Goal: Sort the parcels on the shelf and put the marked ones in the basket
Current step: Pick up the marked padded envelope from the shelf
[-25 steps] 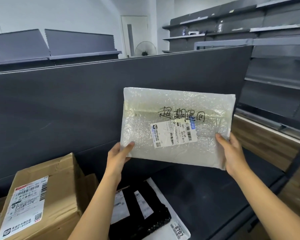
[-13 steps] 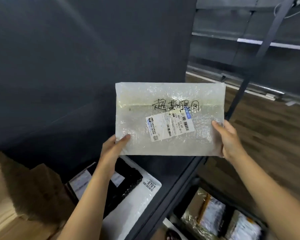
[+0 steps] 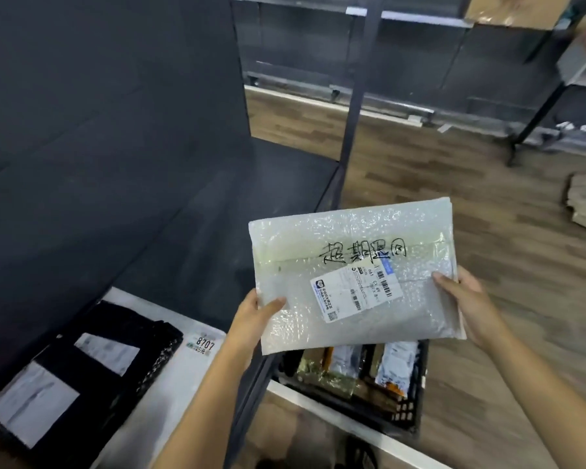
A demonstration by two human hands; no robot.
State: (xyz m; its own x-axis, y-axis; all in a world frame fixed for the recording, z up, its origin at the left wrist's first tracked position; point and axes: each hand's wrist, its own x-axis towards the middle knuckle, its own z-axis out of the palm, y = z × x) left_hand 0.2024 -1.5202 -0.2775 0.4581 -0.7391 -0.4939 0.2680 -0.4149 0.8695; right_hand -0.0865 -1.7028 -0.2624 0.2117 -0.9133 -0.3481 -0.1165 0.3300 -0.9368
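1. Two bare hands hold a flat bubble-wrap parcel in the air, face up and slightly tilted.
2. The left hand pinches the parcel's lower left edge, thumb on top and fingers hidden underneath.
3. The right hand grips the right edge the same way, thumb lying across the wrap.
4. Black handwritten characters cross the parcel, above a white shipping label.
5. The parcel hangs directly above a black basket on the wooden floor, which already contains several packets.
6. To the left, a dark shelf carries a black parcel lying on a white mailer marked 8707.
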